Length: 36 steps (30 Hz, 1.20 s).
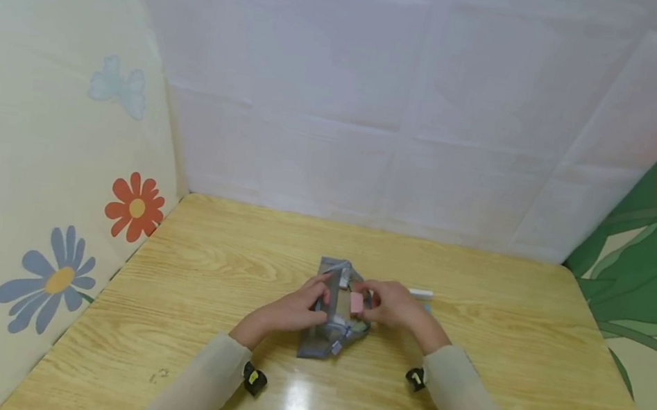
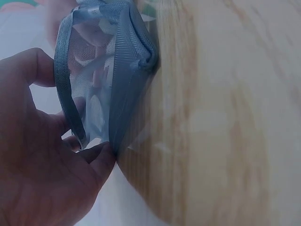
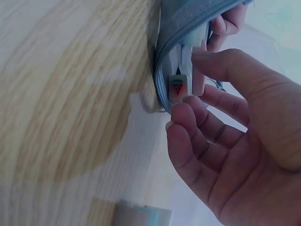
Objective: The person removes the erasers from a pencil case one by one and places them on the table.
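A grey-blue mesh zip pouch (image 1: pixel 318 344) lies on the table with its mouth spread. My left hand (image 1: pixel 296 307) grips its left rim, with thumb and fingers around the edge in the left wrist view. At the pouch's opening, my right hand (image 1: pixel 395 305) pinches a small pink block (image 1: pixel 356 303) between thumb and fingers. Inside the pouch, a small piece with a watermelon picture (image 3: pixel 178 88) shows beside that block, along with some white items. The lower part of the block is partly covered by my right fingers.
Just right of my right hand lies a white stick-like item (image 1: pixel 420 293), with a bit of blue (image 1: pixel 427 308) near it. The wooden table (image 1: pixel 222 246) meets a white cloth backdrop (image 1: pixel 309 160) at the back and flowered sheets (image 1: pixel 73 183) at the sides.
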Motion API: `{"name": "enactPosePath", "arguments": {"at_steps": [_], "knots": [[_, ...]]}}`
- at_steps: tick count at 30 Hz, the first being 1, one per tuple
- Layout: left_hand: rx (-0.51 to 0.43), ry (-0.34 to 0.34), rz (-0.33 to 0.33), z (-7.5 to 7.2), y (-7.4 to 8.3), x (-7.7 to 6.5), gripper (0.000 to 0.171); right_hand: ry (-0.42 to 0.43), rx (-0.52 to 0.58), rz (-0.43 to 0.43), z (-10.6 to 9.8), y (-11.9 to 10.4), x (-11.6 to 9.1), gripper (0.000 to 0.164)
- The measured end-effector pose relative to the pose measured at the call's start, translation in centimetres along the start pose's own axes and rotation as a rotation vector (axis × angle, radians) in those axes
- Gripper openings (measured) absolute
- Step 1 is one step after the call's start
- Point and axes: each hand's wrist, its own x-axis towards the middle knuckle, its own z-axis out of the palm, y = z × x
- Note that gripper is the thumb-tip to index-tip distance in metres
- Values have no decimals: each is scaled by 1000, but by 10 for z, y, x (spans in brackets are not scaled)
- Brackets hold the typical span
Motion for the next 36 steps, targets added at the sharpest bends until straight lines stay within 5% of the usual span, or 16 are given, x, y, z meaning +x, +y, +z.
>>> {"name": "enactPosePath", "arguments": {"at_steps": [36], "knots": [[5, -5, 19, -1, 0, -2, 25, 14, 9, 21, -22, 32, -31, 43]]}}
